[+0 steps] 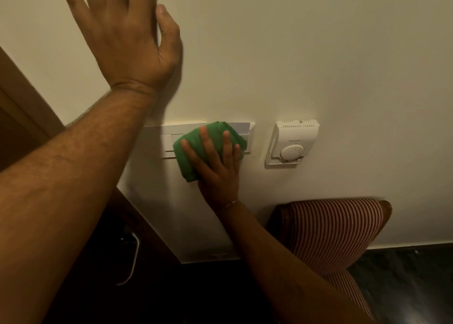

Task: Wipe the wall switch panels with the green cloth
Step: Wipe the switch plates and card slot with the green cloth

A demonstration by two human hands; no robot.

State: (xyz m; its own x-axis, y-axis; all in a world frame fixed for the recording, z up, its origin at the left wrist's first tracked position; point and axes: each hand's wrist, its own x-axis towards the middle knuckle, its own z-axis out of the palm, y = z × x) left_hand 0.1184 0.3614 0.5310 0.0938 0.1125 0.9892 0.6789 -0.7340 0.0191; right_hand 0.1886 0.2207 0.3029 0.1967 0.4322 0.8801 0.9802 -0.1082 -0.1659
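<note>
A white wall switch panel (166,139) is mounted on the cream wall at mid height. My right hand (218,169) presses a folded green cloth (193,149) flat against the panel's right half, fingers spread over the cloth. The cloth hides most of the switches; only the left rockers and the panel's right edge (247,132) show. My left hand (127,34) rests flat on the wall above and to the left, fingers apart, holding nothing. A white thermostat with a round dial (291,143) sits on the wall just right of the panel.
A chair with red and white striped upholstery (331,230) stands against the wall below the thermostat. A brown wooden door frame (24,108) runs along the left. A dark wooden surface with a white cable (133,262) lies below the panel. The dark floor (404,274) shows at bottom right.
</note>
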